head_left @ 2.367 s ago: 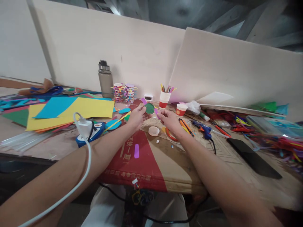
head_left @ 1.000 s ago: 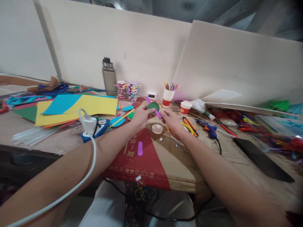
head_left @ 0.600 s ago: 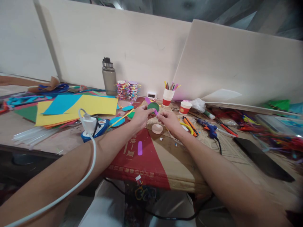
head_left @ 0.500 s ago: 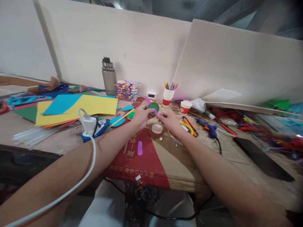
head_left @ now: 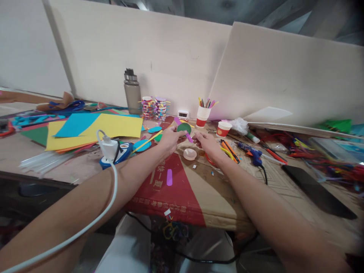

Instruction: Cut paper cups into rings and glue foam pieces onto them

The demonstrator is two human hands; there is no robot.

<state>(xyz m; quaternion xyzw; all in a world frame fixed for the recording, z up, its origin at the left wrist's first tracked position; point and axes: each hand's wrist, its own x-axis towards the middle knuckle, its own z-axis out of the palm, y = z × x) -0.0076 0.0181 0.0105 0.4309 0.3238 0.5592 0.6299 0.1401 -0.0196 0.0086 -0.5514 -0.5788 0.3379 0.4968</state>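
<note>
My left hand [head_left: 169, 140] grips a round green paper disc [head_left: 184, 128], thumb over its near edge. A purple paper strip [head_left: 189, 137] lies along the disc, its ends sticking out at upper left and lower right. Just right of the strip's lower end, my right hand [head_left: 207, 142] has its fingers bent together, a small gap from the strip. Whatever is between those fingertips, if anything, is too small to make out. Below the hands stands a small pale round dish [head_left: 190, 154]. Another purple strip [head_left: 169, 177] lies on the red-and-brown cardboard [head_left: 182, 197].
Coloured paper sheets [head_left: 113, 126] and a blue power strip [head_left: 125, 148] with a white cable lie left. Behind stand a bottle [head_left: 132, 94], two decorated cups [head_left: 160, 108] and a cup of pens [head_left: 203, 115]. A glue gun [head_left: 253, 152] and a black phone-like slab [head_left: 318, 191] lie right.
My right hand has drawn slightly away to the right from the purple strip's lower end, which it was pinching. My left hand still holds the green disc in nearly the same place.
</note>
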